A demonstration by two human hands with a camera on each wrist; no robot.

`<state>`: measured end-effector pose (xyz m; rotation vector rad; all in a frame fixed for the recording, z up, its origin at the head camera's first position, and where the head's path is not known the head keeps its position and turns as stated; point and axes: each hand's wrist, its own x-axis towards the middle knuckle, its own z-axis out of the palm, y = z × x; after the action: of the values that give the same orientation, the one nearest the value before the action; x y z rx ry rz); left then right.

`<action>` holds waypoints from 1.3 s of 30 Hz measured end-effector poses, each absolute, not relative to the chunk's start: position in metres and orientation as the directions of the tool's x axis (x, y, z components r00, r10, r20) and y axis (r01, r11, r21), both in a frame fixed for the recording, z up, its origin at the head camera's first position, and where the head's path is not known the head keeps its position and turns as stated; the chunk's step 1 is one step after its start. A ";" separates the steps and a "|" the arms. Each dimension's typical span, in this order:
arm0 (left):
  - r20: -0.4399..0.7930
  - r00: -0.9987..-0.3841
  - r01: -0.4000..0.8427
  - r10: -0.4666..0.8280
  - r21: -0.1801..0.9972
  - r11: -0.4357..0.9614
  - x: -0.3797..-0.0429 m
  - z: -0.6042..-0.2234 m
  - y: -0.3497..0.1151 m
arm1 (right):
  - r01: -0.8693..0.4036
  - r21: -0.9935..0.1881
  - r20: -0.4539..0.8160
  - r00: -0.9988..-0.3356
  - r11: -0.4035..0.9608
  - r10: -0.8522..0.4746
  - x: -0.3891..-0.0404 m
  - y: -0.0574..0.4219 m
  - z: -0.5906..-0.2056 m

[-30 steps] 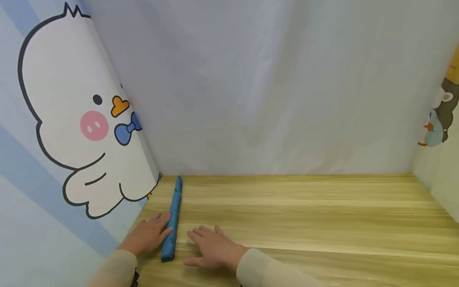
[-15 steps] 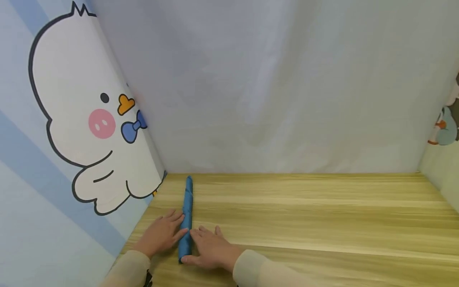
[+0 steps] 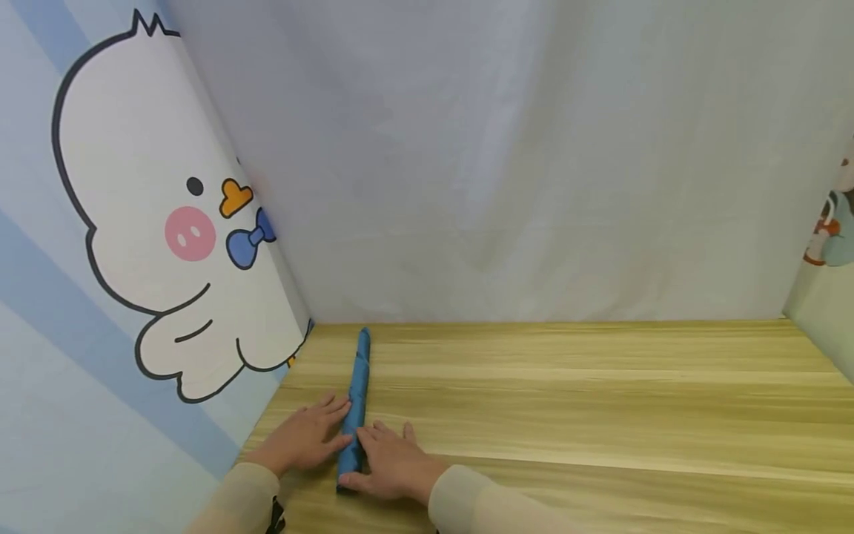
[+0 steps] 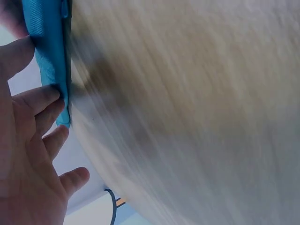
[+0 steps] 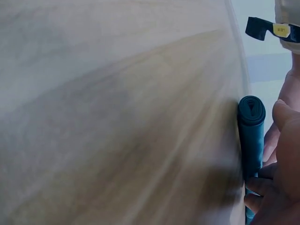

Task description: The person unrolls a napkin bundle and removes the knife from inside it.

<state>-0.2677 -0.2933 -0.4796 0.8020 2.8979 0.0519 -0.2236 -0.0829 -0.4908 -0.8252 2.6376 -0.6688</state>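
Note:
A blue cloth [image 3: 359, 378], rolled into a long narrow tube, lies lengthwise on the left part of the table, its far end close to the back edge. My left hand [image 3: 308, 437] touches its left side with extended fingers. From the other side, my right hand [image 3: 398, 464] rests its fingertips and thumb against the near half. In the left wrist view, fingers [image 4: 44, 99] lie along the blue roll [image 4: 50, 51]. Spiral layers show at the roll's near end [image 5: 251, 108] in the right wrist view.
The wood-grain table [image 3: 567, 400] stretches off to the right. A grey-white curtain [image 3: 507, 163] hangs along its back edge. At the left stands a panel [image 3: 133, 163] printed with a white cartoon bird, and another printed panel [image 3: 827, 297] bounds the right side.
The roll has shifted to the right over the table, with the left hand following it. The right hand, earlier apart from the roll, now touches it. The head view has turned slightly.

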 end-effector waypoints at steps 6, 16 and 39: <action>-0.162 -0.842 0.500 0.514 0.119 0.858 -0.269 -0.478 -0.295 | -0.452 -0.517 -0.135 -0.795 0.727 -0.591 -0.230 -0.079 -0.496; -0.147 -0.849 0.493 0.507 0.124 0.861 -0.271 -0.483 -0.299 | -0.477 -0.464 -0.116 -0.803 0.746 -0.585 -0.233 -0.083 -0.502; -0.165 -0.828 0.536 0.536 0.052 0.843 -0.263 -0.479 -0.288 | -0.486 -0.448 -0.098 -0.808 0.750 -0.581 -0.218 -0.074 -0.498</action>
<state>-0.2627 -0.2877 -0.4786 0.8350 2.8484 0.0051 -0.2183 -0.0744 -0.4975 -0.8417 2.7182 -0.6018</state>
